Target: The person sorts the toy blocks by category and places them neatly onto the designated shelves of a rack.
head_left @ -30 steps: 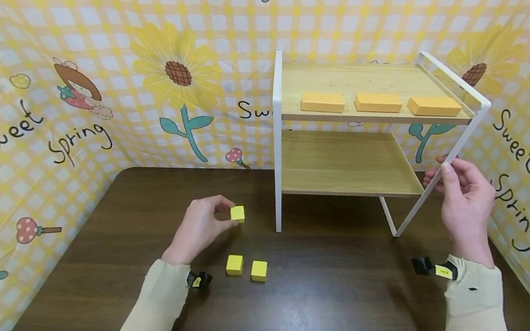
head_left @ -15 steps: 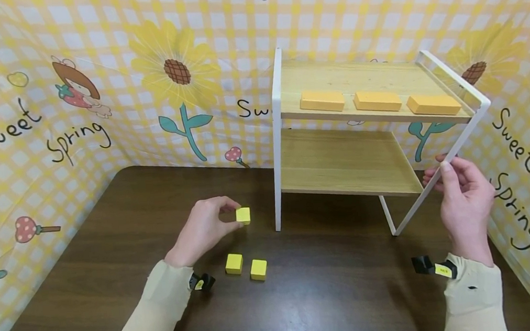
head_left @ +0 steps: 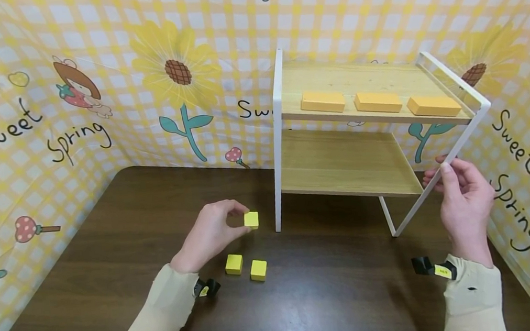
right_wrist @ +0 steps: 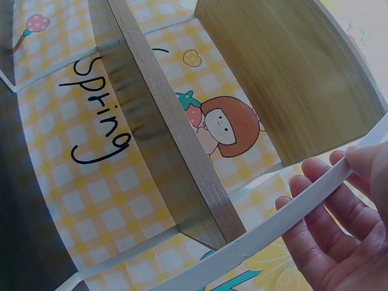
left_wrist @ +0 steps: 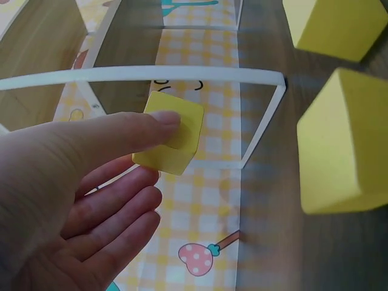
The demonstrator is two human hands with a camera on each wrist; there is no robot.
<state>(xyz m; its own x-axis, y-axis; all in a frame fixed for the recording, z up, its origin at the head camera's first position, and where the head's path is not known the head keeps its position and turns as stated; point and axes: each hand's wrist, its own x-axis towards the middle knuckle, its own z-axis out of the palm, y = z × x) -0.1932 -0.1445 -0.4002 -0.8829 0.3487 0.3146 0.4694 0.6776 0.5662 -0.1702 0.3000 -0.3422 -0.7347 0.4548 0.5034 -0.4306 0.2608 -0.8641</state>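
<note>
My left hand [head_left: 211,230] pinches a yellow cube [head_left: 251,220] between thumb and fingers, above the dark table and left of the shelf's front left leg. The left wrist view shows the thumb pressed on one face of that cube [left_wrist: 182,130]. Nearer me, two more yellow cubes, one on the left [head_left: 233,264] and one on the right [head_left: 258,270], sit side by side on the table. My right hand [head_left: 467,205] grips the white right frame of the two-tier shelf [head_left: 350,163]; in the right wrist view its fingers lie along the frame bar [right_wrist: 267,230].
On the upper board's front edge, three orange blocks stand in a row: left [head_left: 322,102], middle [head_left: 378,102] and right [head_left: 433,106]. A yellow checked cloth [head_left: 216,43] surrounds the brown table [head_left: 333,296] at the back and sides.
My left hand has moved a little to the right and toward me with the pinched cube, closer to the shelf's left leg. The right hand keeps its hold on the frame.
</note>
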